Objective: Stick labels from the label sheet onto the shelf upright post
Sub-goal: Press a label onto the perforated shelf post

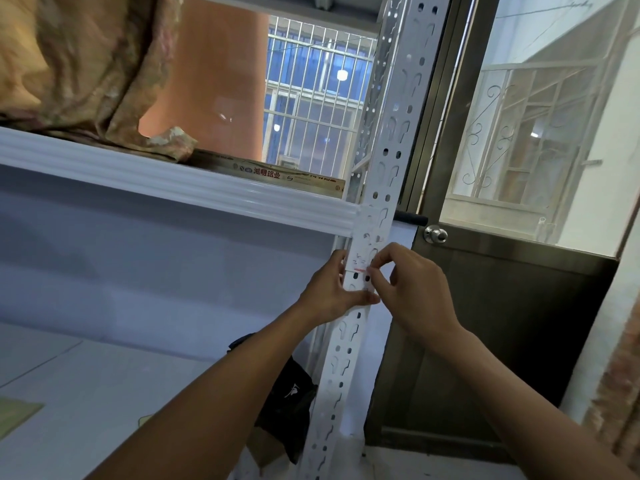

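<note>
Post: white holed post point(384, 188), right beside the door point(485, 323).
Label: label point(360, 262) on the post's front, just under the shelf edge point(173, 178) (red line along the bottom).
Left hand: left hand point(330, 289) gripping the post, thumb across the front.
Right hand: right hand point(414, 289) pinching the label's right edge.

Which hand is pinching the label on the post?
The right hand, on the door side, pinches the label; the left hand only holds the upright post.

You can read red 鸿明铝业 on the box point(277, 175); the handwriting on the label point(360, 262) on the post point(394, 133) is too small to read.
</note>
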